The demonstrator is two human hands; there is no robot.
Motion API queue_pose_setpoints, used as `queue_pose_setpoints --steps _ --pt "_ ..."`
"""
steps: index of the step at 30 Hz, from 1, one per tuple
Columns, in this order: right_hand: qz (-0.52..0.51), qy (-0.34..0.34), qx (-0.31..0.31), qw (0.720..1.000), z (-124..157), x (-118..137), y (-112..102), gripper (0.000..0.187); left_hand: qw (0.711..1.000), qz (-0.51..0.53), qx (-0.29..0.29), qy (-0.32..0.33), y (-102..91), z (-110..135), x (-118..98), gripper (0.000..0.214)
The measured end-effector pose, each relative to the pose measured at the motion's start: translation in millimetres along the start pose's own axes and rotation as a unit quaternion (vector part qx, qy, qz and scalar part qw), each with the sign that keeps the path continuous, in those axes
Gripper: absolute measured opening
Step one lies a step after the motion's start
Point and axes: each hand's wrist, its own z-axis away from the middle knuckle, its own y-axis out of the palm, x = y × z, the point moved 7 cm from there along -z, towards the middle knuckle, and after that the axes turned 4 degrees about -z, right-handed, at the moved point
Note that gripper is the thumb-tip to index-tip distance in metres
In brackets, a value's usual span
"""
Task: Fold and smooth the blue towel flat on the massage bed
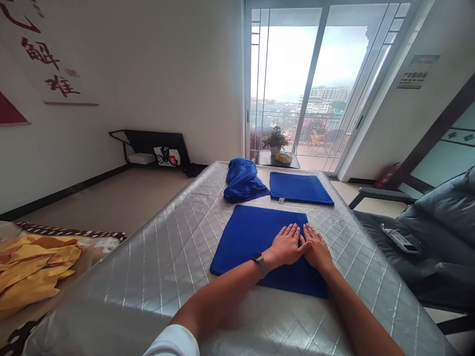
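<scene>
A folded blue towel (248, 237) lies flat on the silver quilted mattress (156, 267) in front of me. My left hand (286, 245), a watch on its wrist, and my right hand (316, 247) rest side by side on the towel's right half, fingers stretched out flat and thumbs touching. Both palms press down on the cloth and hold nothing. Farther back lie a second folded blue towel (300, 188) with a small white tag and a crumpled blue towel (243, 180) to its left.
A grey massage chair (426, 232) with a remote on it stands right of the mattress. Yellow cloth (33, 269) lies at the left on a patterned surface. Behind the mattress are a small table with a plant (276, 141) and glass balcony doors (315, 84).
</scene>
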Motion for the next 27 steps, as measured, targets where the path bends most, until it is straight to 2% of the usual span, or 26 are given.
queue_pose_setpoints --steps 2,5,12,15,18,23,27 --pt "0.003 0.002 0.005 1.000 0 0 0 0.063 1.000 -0.006 -0.007 -0.013 1.0 0 9 0.084" --pt "-0.004 0.013 0.005 1.000 -1 1 -2 0.064 0.999 -0.018 -0.003 -0.042 -3.5 14 39 0.086" --pt "-0.028 0.026 0.006 0.999 -1 0 -3 0.064 0.984 -0.043 0.021 -0.171 -26.6 66 149 0.090" --pt "-0.020 0.023 0.003 1.000 -2 0 0 0.065 0.973 -0.053 0.016 -0.223 -34.2 85 183 0.088" --pt "-0.005 0.018 0.001 1.000 -3 -2 2 0.065 0.970 -0.052 0.003 -0.237 -37.3 93 194 0.087" --pt "0.024 0.004 0.020 1.000 -9 -5 2 0.066 0.969 -0.048 0.004 -0.240 -36.1 93 192 0.087" --pt "0.016 0.008 0.020 1.000 -28 -1 -10 0.065 0.970 -0.040 -0.003 -0.240 -37.3 93 191 0.087"
